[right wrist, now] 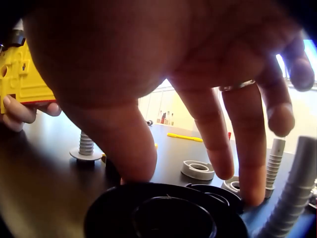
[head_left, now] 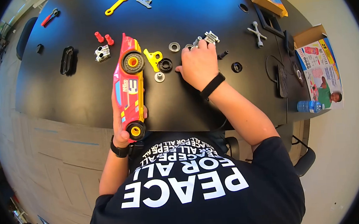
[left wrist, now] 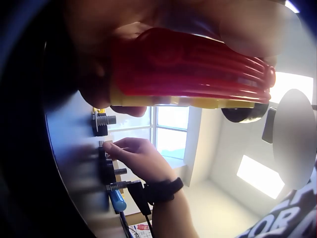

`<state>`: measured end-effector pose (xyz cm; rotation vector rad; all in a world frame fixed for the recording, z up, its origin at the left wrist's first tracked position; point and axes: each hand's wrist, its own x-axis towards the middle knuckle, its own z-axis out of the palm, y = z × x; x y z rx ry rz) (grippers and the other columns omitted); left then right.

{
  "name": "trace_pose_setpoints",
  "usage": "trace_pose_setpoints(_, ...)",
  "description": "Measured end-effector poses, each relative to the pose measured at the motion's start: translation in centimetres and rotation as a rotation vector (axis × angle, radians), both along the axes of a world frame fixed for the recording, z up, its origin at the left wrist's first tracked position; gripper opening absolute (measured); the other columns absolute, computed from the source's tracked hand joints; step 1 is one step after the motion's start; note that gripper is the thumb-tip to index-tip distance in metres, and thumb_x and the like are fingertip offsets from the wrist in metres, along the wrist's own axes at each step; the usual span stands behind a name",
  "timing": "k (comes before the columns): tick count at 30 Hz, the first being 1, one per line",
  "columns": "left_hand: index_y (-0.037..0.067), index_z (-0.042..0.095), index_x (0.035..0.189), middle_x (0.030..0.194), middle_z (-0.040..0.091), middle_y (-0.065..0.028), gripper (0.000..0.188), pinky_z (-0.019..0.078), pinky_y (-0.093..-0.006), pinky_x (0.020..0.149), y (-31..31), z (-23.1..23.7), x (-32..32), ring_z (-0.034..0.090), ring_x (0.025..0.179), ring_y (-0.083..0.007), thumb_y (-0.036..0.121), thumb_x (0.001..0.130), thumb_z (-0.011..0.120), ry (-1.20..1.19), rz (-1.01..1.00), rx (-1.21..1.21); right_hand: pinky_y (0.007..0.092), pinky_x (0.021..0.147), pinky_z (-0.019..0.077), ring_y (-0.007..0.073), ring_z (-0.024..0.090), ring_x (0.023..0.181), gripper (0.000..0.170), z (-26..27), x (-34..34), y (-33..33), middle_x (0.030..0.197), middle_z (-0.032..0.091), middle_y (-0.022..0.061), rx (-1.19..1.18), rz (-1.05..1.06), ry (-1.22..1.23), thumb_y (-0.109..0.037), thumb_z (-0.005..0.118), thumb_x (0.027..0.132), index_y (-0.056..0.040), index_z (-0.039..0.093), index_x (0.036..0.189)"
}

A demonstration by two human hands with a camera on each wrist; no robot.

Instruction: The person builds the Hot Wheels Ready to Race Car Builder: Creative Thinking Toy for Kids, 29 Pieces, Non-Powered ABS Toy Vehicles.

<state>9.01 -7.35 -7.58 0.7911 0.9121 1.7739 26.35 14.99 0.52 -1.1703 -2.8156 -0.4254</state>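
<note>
A red toy car with a yellow underside and black wheels stands nose-to-tail upright in my left hand, which grips its body. In the left wrist view the car's red side fills the upper part. My right hand reaches over small parts on the table, fingers spread and pointing down. Under it, in the right wrist view, lie a large black ring, a grey ring and ribbed grey screws. The right fingertips are close to the black ring, with nothing seen lifted.
Between the hands lie a yellow part, a black tyre and a flanged grey screw. Red pegs and a silver engine block lie left. Farther off are a yellow wrench, grey cross wrench, box and bottle.
</note>
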Motion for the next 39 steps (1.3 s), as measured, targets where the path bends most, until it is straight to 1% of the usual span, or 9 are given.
trace_pose_setpoints(2, 0.017, 0.006, 0.179, 0.165, 0.042, -0.0247, 0.158, 0.0579, -0.0364, 0.088, 0.0, 0.5, -0.3, 0.063, 0.122, -0.0244, 0.075, 0.064, 0.096, -0.024, -0.037, -0.001, 0.0441, 0.088, 0.0443, 0.0279, 0.066, 0.101, 0.021, -1.7, -0.5, 0.8, 0.088, 0.078, 0.0071, -0.010, 0.020, -0.020, -0.032, 0.080, 0.089, -0.0110, 0.079, 0.090)
trace_pose_setpoints(4, 0.017, 0.006, 0.179, 0.165, 0.042, -0.0226, 0.157, 0.0583, -0.0356, 0.088, 0.2, 0.7, -0.2, 0.063, 0.121, -0.0229, 0.075, 0.064, 0.096, -0.026, -0.036, 0.000, 0.0431, 0.087, 0.0448, 0.0284, 0.068, 0.096, 0.015, -1.8, -0.6, 1.1, 0.090, 0.079, 0.0090, -0.024, 0.060, -0.046, -0.016, 0.065, 0.095, -0.0116, 0.079, 0.089)
trace_pose_setpoints(7, 0.018, 0.004, 0.180, 0.167, 0.042, -0.0170, 0.158, 0.0593, -0.0336, 0.089, 0.4, 0.7, -0.6, 0.064, 0.123, -0.0189, 0.077, 0.065, 0.095, -0.011, -0.074, -0.013, 0.0441, 0.083, 0.0486, 0.0319, 0.070, 0.094, 0.009, -1.6, -0.5, 0.9, 0.088, 0.078, 0.0112, 0.008, 0.150, 0.136, -0.014, 0.068, 0.092, -0.0101, 0.075, 0.094)
trace_pose_setpoints(9, 0.019, 0.002, 0.180, 0.169, 0.041, -0.0149, 0.159, 0.0592, -0.0321, 0.089, 0.7, 1.3, -0.4, 0.064, 0.121, -0.0164, 0.077, 0.065, 0.094, 0.010, -0.068, -0.017, 0.0517, 0.086, 0.0575, 0.0395, 0.074, 0.098, 0.016, 0.5, 0.0, 0.3, 0.093, 0.078, 0.0173, -0.246, 0.219, 0.440, -0.002, 0.067, 0.088, -0.0032, 0.073, 0.103)
trace_pose_setpoints(14, 0.011, -0.005, 0.180, 0.179, 0.026, -0.0183, 0.160, 0.0410, -0.0449, 0.126, 1.4, 3.0, 0.3, 0.040, 0.162, -0.0305, 0.075, 0.070, 0.093, 0.062, -0.061, -0.014, 0.0244, 0.075, 0.0590, 0.0096, 0.073, 0.087, 0.032, 4.5, 2.9, -5.6, 0.109, 0.073, 0.0055, -1.356, 0.166, 1.130, 0.011, 0.061, 0.102, -0.0018, 0.072, 0.129)
trace_pose_setpoints(17, 0.011, -0.006, 0.179, 0.179, 0.026, -0.0187, 0.161, 0.0408, -0.0452, 0.126, 1.7, 2.9, 0.8, 0.041, 0.160, -0.0312, 0.073, 0.070, 0.095, 0.094, -0.075, -0.001, 0.0234, 0.073, 0.0611, 0.0094, 0.074, 0.089, 0.034, 5.1, 3.8, -8.8, 0.118, 0.069, 0.0057, -1.542, 0.080, 1.186, 0.013, 0.062, 0.099, 0.0000, 0.071, 0.129)
trace_pose_setpoints(26, 0.008, 0.001, 0.179, 0.177, 0.026, -0.0213, 0.161, 0.0341, -0.0495, 0.132, 3.0, 3.6, 2.6, 0.035, 0.164, -0.0352, 0.078, 0.066, 0.091, 0.095, 0.001, 0.020, 0.0329, 0.077, 0.0608, 0.0227, 0.075, 0.088, 0.030, 3.9, 2.9, -11.2, 0.102, 0.075, 0.0064, -1.097, 0.405, 1.011, 0.009, 0.085, 0.080, -0.0054, 0.083, 0.107)
trace_pose_setpoints(33, 0.007, -0.003, 0.179, 0.177, 0.026, -0.0223, 0.163, 0.0350, -0.0493, 0.131, 3.1, 3.6, 2.3, 0.038, 0.162, -0.0344, 0.081, 0.068, 0.091, 0.130, -0.003, 0.020, 0.0384, 0.079, 0.0607, 0.0264, 0.074, 0.091, 0.023, 4.4, 2.2, -11.8, 0.101, 0.074, 0.0063, -0.666, 0.593, 0.879, 0.004, 0.082, 0.083, -0.0039, 0.077, 0.104)
trace_pose_setpoints(39, 0.007, -0.003, 0.179, 0.176, 0.027, -0.0229, 0.162, 0.0354, -0.0494, 0.131, 2.8, 3.3, 2.3, 0.039, 0.161, -0.0347, 0.081, 0.069, 0.090, 0.155, -0.013, 0.025, 0.0349, 0.076, 0.0609, 0.0247, 0.075, 0.089, 0.026, 4.3, 2.2, -11.1, 0.106, 0.078, 0.0086, -0.688, 0.616, 0.913, 0.009, 0.083, 0.084, -0.0040, 0.081, 0.107)
